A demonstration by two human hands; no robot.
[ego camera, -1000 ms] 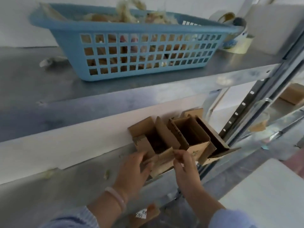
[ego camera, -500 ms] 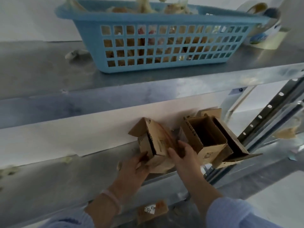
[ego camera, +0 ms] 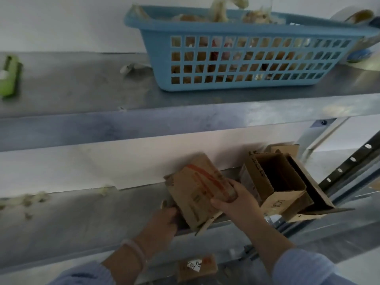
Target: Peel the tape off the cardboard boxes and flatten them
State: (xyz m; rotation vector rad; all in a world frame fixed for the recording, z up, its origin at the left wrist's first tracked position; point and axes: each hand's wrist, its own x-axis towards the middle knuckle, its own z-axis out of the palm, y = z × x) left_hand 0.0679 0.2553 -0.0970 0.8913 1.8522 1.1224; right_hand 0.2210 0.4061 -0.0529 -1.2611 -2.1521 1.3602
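A small cardboard box (ego camera: 195, 192) with a red stripe of tape across its top face is tilted over the lower metal shelf (ego camera: 82, 219). My left hand (ego camera: 164, 221) grips its lower left edge from underneath. On its right end my right hand (ego camera: 236, 200) is closed, with the thumb on the taped face. Right of it on the same shelf stands an open cardboard box (ego camera: 273, 182) with its flaps spread. Another open box (ego camera: 310, 192) leans behind that one.
A blue plastic basket (ego camera: 236, 56) full of crumpled tape sits on the upper shelf (ego camera: 82, 89), with tape rolls (ego camera: 362, 17) at its right and a green object (ego camera: 9, 77) at far left. Tape scraps (ego camera: 33, 199) lie along the lower shelf's back. A labelled cardboard piece (ego camera: 197, 266) lies below.
Both hands have lifted the left box away from the other boxes and turned it, so its taped face with the red stripe now points up. The camera has shifted left.
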